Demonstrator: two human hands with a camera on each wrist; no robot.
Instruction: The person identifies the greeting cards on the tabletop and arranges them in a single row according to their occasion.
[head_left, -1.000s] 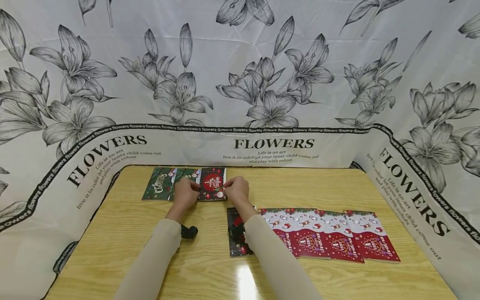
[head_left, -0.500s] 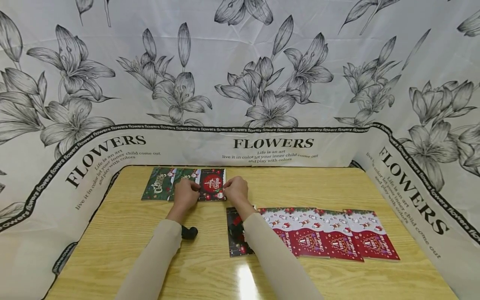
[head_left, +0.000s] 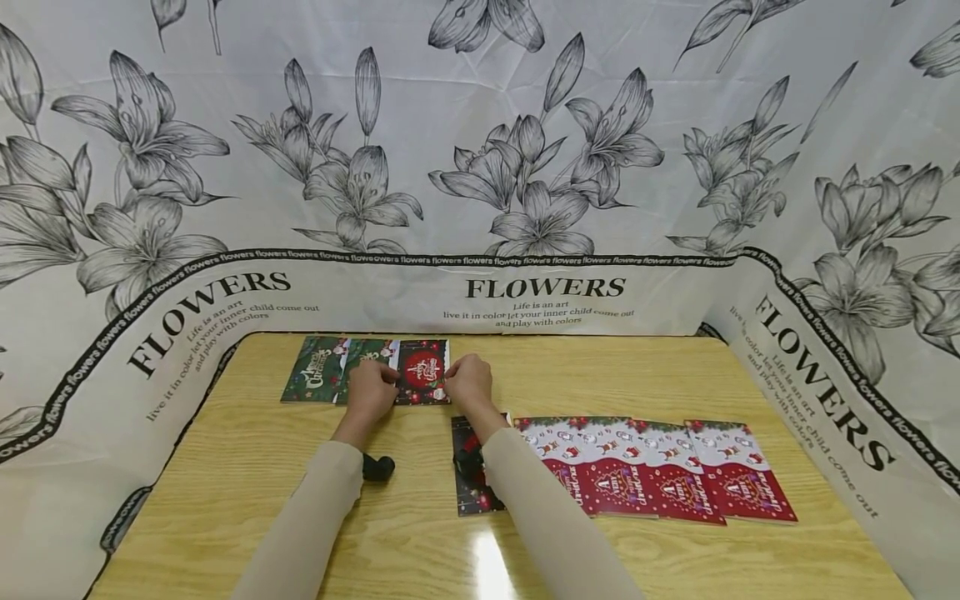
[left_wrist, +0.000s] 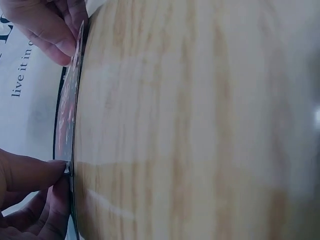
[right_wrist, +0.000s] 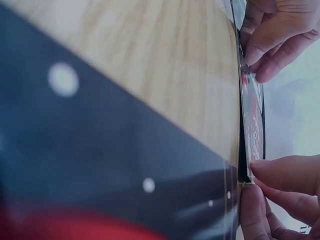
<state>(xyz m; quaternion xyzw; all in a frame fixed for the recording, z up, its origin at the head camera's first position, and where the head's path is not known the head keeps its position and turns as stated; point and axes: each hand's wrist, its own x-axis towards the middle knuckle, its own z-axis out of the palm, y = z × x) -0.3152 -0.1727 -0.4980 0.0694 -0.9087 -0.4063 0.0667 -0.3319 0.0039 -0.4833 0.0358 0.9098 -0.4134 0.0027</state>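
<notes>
A dark Christmas card with a red circle point(head_left: 422, 372) lies at the back left of the table, overlapping a green Christmas card point(head_left: 365, 387). My left hand point(head_left: 372, 392) pinches its left side near the bottom, where thumb and fingers meet the edge in the left wrist view. At the opposite edge my right hand point(head_left: 470, 383) holds the card; in the right wrist view the thumb point(right_wrist: 285, 172) is above it and a fingertip point(right_wrist: 252, 210) below. Another green card point(head_left: 315, 371) is leftmost in this row. My left hand partly hides the middle card.
Nearer me, another dark card point(head_left: 480, 500) lies partly under my right forearm. Several red and white Christmas cards point(head_left: 678, 471) overlap in a row to the right. Floral fabric point(head_left: 540, 292) walls the wooden table point(head_left: 615, 375) at the back and sides.
Both hands stay at the dark card with the red circle, and the cards keep their places. Only a very slight shift of the whole view shows.
</notes>
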